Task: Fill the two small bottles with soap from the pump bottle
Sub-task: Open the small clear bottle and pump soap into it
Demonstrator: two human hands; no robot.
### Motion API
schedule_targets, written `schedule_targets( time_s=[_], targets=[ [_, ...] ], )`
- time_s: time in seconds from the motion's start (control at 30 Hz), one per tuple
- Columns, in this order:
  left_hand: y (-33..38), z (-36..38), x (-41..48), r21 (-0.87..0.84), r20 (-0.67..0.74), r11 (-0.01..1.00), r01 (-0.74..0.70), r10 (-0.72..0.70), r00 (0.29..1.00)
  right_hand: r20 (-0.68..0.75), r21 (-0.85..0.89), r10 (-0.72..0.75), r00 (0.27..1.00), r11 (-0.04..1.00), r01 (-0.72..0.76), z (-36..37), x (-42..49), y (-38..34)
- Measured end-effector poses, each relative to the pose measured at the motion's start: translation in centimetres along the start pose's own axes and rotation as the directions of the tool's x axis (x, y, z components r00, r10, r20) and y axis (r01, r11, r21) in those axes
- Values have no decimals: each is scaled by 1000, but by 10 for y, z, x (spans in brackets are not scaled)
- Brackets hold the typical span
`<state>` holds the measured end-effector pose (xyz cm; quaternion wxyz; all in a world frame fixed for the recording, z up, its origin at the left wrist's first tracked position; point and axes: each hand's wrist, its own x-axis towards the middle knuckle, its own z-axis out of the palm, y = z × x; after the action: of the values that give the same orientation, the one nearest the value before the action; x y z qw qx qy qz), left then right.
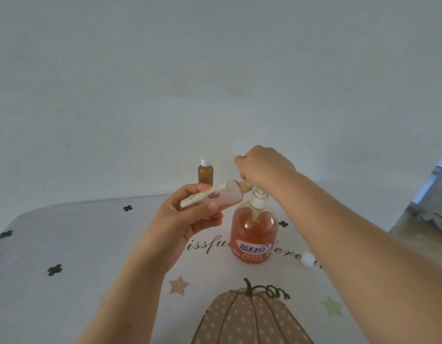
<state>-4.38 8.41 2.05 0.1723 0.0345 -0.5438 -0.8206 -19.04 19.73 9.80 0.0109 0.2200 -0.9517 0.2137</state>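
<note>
An orange pump bottle (254, 232) with a white pump stands on the table at centre. My right hand (263, 167) is curled over the pump head, which it hides. My left hand (187, 214) grips a small clear bottle (222, 196), tilted almost flat, its open neck up against the pump's spout under my right hand. That bottle is partly full of pale orange soap. A second small bottle (205, 173), brown with soap and closed by a white cap, stands upright at the table's far edge.
A loose white cap (307, 259) lies on the table right of the pump bottle, beside my right forearm. The table (66, 244) has a pale cloth with pumpkin, stars and lettering. A plain wall rises behind it. Floor shows at far right.
</note>
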Motion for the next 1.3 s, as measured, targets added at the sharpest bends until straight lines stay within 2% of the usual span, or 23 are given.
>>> schedule_targets(
  time_s=[0.53,0.73,0.97,1.3],
  targets=[
    [-8,-5,5,32,4,999,42,-43,999,37,59,42,998,997,-44,15,-2,9],
    [-5,-2,2,10,-6,1000,17,-17,1000,7,71,46,999,996,-46,10,0,6],
    [-2,4,0,7,-28,999,-34,34,999,-2,2,-2,1000,1000,2,0,2,2],
    [-5,-2,2,11,-6,1000,7,-7,1000,35,74,26,999,997,-29,10,3,6]
  ],
)
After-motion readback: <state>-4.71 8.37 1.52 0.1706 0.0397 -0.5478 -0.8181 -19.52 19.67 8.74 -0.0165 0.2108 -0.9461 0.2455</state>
